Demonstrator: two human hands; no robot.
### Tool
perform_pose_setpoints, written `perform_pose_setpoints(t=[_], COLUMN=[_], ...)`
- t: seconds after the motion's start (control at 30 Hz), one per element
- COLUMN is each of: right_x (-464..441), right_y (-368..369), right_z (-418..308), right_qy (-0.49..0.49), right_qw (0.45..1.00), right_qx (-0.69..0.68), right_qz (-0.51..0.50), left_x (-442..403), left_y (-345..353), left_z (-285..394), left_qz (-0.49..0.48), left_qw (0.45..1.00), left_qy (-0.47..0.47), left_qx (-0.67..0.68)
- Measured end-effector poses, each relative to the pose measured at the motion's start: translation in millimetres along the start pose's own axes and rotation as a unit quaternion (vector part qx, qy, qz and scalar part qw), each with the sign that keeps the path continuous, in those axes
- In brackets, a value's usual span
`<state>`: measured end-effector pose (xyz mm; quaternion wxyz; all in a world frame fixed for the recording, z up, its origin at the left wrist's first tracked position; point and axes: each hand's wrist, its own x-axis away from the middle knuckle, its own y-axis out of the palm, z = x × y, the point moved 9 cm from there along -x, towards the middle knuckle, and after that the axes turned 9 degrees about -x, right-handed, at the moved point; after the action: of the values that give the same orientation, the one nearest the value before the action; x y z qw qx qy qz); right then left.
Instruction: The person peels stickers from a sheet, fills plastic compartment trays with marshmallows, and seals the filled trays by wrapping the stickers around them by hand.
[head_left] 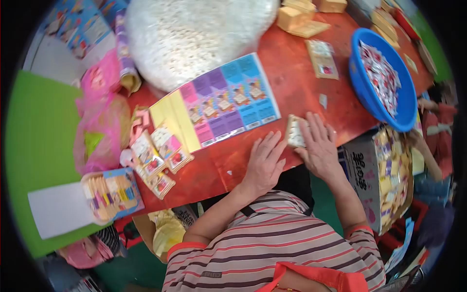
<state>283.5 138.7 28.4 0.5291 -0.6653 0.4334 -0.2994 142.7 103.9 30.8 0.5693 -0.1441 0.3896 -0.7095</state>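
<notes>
Under the spread fingers of my right hand (pixel 318 148) lies a small pale tray (pixel 295 131) holding white pieces; the hand covers its right part. My left hand (pixel 265 163) rests on the red table just left of that tray, fingers stretched out and holding nothing visible. A printed sheet (pixel 228 102) with pink, purple and blue panels lies beyond my left hand. Farther back sits another pale tray (pixel 322 59) with pieces in it.
A big clear bag (pixel 194 39) of white pieces stands at the back. The blue basin (pixel 360 73) at right holds small packets. Packs with strawberry pictures (pixel 154 164) and a display box (pixel 131 187) lie left. Beside the table a carton (pixel 362 177) holds packs; a person's arm (pixel 428 155) shows far right.
</notes>
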Motion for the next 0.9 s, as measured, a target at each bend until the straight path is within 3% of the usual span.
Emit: perform_pose_setpoints(t=[0.07,0.1,0.13,0.17,0.2,0.3,0.33,0.43,0.5,0.57,0.77,0.83,0.87,0.9], right_x=[-8,-10,-12,-13,-14,-25,-30,-56,-80,-106,-153,-156,-157,-155], right_y=[0,-1,1,0,-2,-9,-13,-21,-25,-25,10,26,32,43], right_z=[4,10,11,9,11,3,-3,-26,-42,-50,-41,-35,-33,-33], right_qy=[0.012,0.044,0.046,0.038,0.062,0.070,0.061,0.025,-0.001,-0.011,0.090,0.075,0.073,0.113], right_qw=[1.000,0.999,0.998,0.999,0.998,0.996,0.995,0.993,0.989,0.987,0.962,0.807,0.808,0.734], right_qx=[0.004,0.012,0.019,0.018,0.020,0.021,0.013,-0.034,-0.070,-0.077,-0.253,-0.578,-0.578,-0.667], right_qz=[0.011,0.022,0.026,0.027,0.025,0.053,0.076,0.106,0.127,0.142,0.059,0.094,0.091,0.061], left_x=[11,18,31,44,53,73,77,87,94,98,113,120,122,123], left_y=[-23,-30,-26,-13,-14,-34,-43,-67,-76,-78,-91,-97,-98,-99], left_z=[-15,-17,-39,-54,-61,-75,-81,-97,-111,-122,-134,-138,-139,-139], left_qz=[0.081,0.089,0.103,0.112,0.127,0.161,0.176,0.233,0.255,0.266,0.322,0.334,0.338,0.335], left_qw=[0.983,0.983,0.914,0.790,0.716,0.698,0.733,0.727,0.711,0.653,0.658,0.665,0.663,0.665], left_qy=[-0.067,-0.073,-0.187,-0.285,-0.334,-0.319,-0.307,-0.303,-0.310,-0.259,-0.260,-0.262,-0.262,-0.266], left_qx=[0.148,0.142,0.345,0.532,0.599,0.620,0.581,0.570,0.577,0.660,0.630,0.615,0.614,0.612])
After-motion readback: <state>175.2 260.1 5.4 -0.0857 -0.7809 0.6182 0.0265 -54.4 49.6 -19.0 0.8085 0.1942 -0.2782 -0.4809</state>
